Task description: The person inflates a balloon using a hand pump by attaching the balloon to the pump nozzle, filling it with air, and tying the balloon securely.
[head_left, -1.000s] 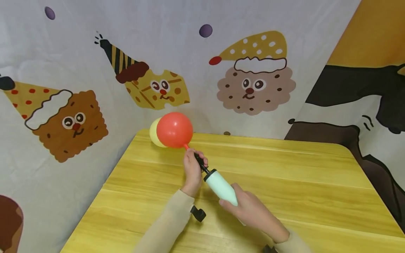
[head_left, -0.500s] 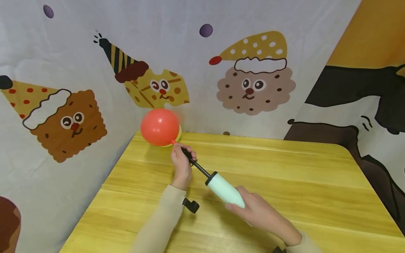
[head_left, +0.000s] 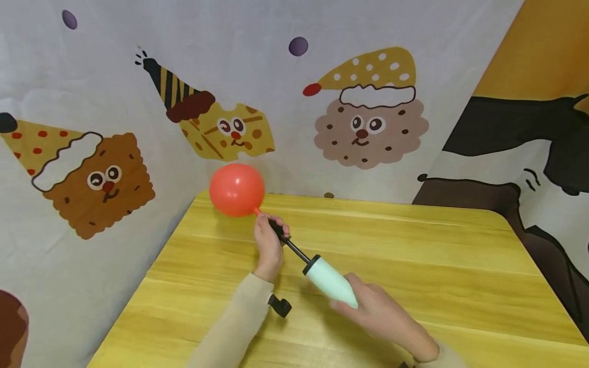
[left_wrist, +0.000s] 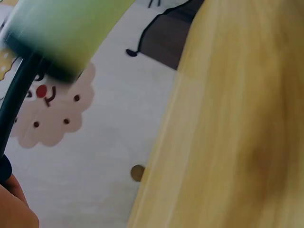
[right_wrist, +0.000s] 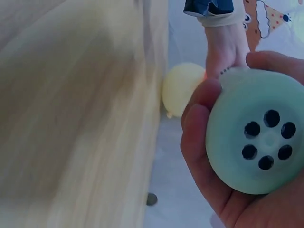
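Far from you: pale wrinkled backdrop (head_left: pixel 257 46), cartoon snack prints (head_left: pixel 371 138) | your right: orange, black and white print (head_left: pixel 520 120) | near you: yellow wood-grain surface (head_left: pixel 423 266)

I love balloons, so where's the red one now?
In the head view, the red balloon is left of centre, just beyond the left hand, near the far left corner of the table.

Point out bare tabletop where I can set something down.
Widest free patch: the wooden tabletop right of the balloon pump and right grip, out to its right edge. Smaller: between the left sleeve and the left edge. Crowded: the far left corner, around the red balloon and yellow balloon, and mid-table, around the left grip.
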Available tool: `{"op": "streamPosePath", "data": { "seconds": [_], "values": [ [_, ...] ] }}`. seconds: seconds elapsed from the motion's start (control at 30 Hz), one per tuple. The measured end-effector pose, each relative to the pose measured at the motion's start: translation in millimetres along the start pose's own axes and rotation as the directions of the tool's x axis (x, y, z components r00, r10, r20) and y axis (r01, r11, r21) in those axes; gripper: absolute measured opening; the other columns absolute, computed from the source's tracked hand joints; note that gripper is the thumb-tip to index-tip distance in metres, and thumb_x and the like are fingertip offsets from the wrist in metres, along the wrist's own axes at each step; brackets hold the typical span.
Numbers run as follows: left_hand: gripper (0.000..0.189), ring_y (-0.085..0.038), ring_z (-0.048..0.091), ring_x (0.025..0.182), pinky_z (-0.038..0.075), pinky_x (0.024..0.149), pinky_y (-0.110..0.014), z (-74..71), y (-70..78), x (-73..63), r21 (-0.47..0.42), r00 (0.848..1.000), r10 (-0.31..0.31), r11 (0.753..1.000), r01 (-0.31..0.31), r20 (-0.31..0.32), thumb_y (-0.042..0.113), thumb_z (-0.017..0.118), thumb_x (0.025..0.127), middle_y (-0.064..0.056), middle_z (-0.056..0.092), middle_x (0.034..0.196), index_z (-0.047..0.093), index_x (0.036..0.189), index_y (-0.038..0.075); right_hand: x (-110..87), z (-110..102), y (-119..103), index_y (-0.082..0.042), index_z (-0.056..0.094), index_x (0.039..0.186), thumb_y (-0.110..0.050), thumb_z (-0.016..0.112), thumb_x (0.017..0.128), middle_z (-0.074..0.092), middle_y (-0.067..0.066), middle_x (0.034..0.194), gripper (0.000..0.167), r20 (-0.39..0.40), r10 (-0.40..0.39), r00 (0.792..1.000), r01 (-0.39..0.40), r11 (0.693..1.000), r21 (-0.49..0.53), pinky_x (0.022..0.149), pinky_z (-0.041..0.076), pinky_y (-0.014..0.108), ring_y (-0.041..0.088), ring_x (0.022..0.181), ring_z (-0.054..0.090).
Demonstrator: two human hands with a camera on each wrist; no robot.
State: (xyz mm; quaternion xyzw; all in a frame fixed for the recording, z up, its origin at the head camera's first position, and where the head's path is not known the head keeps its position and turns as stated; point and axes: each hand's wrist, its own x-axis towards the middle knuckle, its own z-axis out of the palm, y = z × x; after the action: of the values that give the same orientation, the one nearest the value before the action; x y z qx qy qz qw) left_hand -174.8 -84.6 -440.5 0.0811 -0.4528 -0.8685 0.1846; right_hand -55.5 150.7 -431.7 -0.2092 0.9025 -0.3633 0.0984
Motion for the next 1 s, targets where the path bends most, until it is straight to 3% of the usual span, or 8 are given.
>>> {"op": "streamPosePath", "data": {
  "seconds": [0.27,0.47,0.63,0.8,0.9,1.0],
  "values": [
    [0.035,-0.01,0.055,0.05,0.049,0.049,-0.022,10.3,-12.2,-18.0,0.048,0.998,0.001,0.999,-0.004,0.07,0.021,0.025,0.115,-0.002,0.056,0.072,0.047,0.09,0.008,18.7,12,-11,-0.005,0.055,0.125,-0.057,0.065,0.098,0.056,-0.003,0.075,0.06,-0.028,0.055,0.998,-0.054,0.998,0.021,0.05,0.046,0.027,0.009,0.059,0.052],
    [0.036,-0.01,0.054,0.05,0.048,0.049,-0.021,14.4,-16.5,-21.3,0.067,0.996,-0.018,0.998,0.012,0.09,0.021,0.024,0.115,-0.002,0.056,0.072,0.047,0.09,0.009,27.0,14,-14,-0.002,0.055,0.128,-0.057,0.066,0.097,0.058,-0.001,0.078,0.064,-0.032,0.072,0.997,-0.07,0.996,0.058,0.048,0.047,0.028,0.011,0.057,0.054],
    [0.04,-0.009,0.053,0.047,0.047,0.046,-0.021,10.7,-13.9,-11.7,0.066,0.996,-0.027,0.998,0.021,0.083,0.024,0.026,0.115,0.0,0.055,0.068,0.048,0.086,0.009,28.6,16,-14,-0.001,0.054,0.13,-0.055,0.066,0.098,0.06,0.0,0.079,0.064,-0.006,0.083,0.997,-0.082,0.991,0.11,0.05,0.05,0.03,0.013,0.06,0.057],
    [0.038,-0.01,0.053,0.045,0.046,0.044,-0.022,1.4,1.6,5.3,0.015,0.999,0.01,1.0,-0.01,0.044,0.021,0.026,0.114,0.0,0.055,0.065,0.046,0.084,0.01,14.8,7,-9,-0.003,0.053,0.134,-0.051,0.065,0.1,0.061,-0.001,0.084,0.06,0.073,0.07,0.995,-0.081,0.985,0.155,0.051,0.052,0.03,0.012,0.063,0.058],
    [0.036,-0.01,0.053,0.044,0.046,0.043,-0.021,-4.7,9.6,14.3,-0.031,0.999,0.049,0.998,-0.05,-0.013,0.021,0.028,0.114,0.0,0.055,0.065,0.045,0.084,0.012,0.8,-3,-2,-0.006,0.054,0.132,-0.047,0.065,0.101,0.061,-0.002,0.084,0.053,0.114,0.039,0.993,-0.057,0.987,0.152,0.051,0.051,0.03,0.009,0.061,0.056],
    [0.035,-0.011,0.052,0.044,0.045,0.043,-0.021,-6.4,11.4,16.3,-0.045,0.998,0.056,0.997,-0.057,-0.023,0.022,0.027,0.114,-0.001,0.055,0.066,0.044,0.085,0.012,-4.8,-7,4,-0.007,0.055,0.126,-0.046,0.065,0.101,0.059,-0.004,0.082,0.047,0.108,-0.013,0.994,0.002,0.994,0.108,0.051,0.049,0.028,0.006,0.059,0.053]
  ]
}}
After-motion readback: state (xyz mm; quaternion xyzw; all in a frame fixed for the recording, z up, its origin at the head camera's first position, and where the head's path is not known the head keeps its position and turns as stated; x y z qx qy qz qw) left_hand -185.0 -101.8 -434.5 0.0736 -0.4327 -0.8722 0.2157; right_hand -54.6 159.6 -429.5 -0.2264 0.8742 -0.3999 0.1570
